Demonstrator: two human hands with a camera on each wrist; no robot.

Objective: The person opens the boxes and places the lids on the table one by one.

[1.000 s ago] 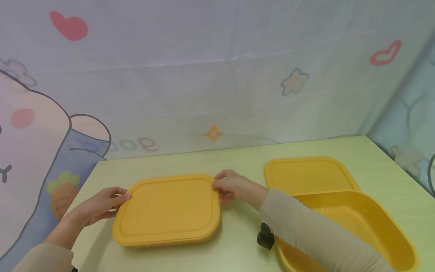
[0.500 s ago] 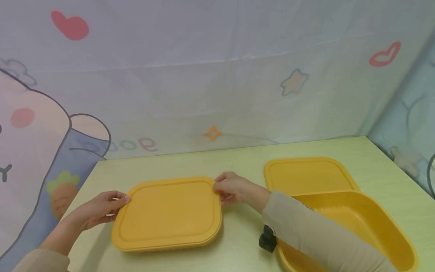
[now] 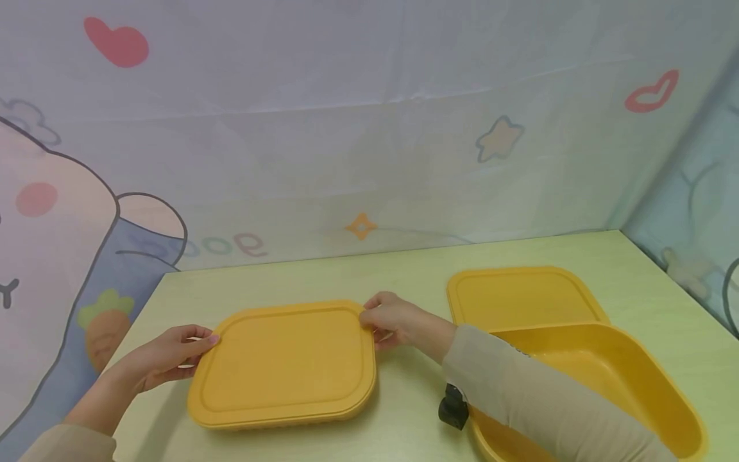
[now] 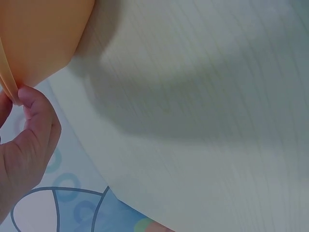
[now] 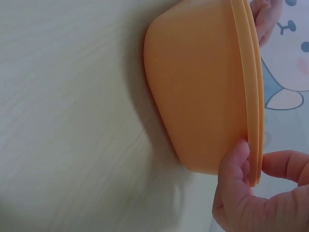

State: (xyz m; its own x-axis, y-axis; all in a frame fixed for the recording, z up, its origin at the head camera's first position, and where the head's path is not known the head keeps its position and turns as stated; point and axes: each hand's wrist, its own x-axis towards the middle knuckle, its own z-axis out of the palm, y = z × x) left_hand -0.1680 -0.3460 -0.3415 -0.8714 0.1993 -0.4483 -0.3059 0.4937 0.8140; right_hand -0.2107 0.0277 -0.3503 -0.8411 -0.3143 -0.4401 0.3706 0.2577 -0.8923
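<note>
A yellow rectangular box with a lid [image 3: 283, 362] rests on the table [image 3: 412, 398], its lid seated along the rim. My left hand [image 3: 176, 356] pinches the far left corner. In the left wrist view, thumb and fingers of the left hand [image 4: 36, 135] close on the rim from both sides. At the far right corner, my right hand [image 3: 392, 319] pinches the edge. The right wrist view shows the right hand [image 5: 260, 193] with its thumb on the lid and fingers under the rim of the box [image 5: 198, 87]. The inside of this box is hidden.
To the right lies a second yellow lid [image 3: 519, 295], flat on the table. A larger uncovered yellow box [image 3: 612, 378] overlaps it in front, partly behind my right sleeve [image 3: 519, 385]. A printed cloth [image 3: 288, 160] hangs along the table's back edge.
The lidded box has shifted slightly toward me, and both hands have moved with it, keeping their grip on its corners. The second lid and the larger box stay where they were.
</note>
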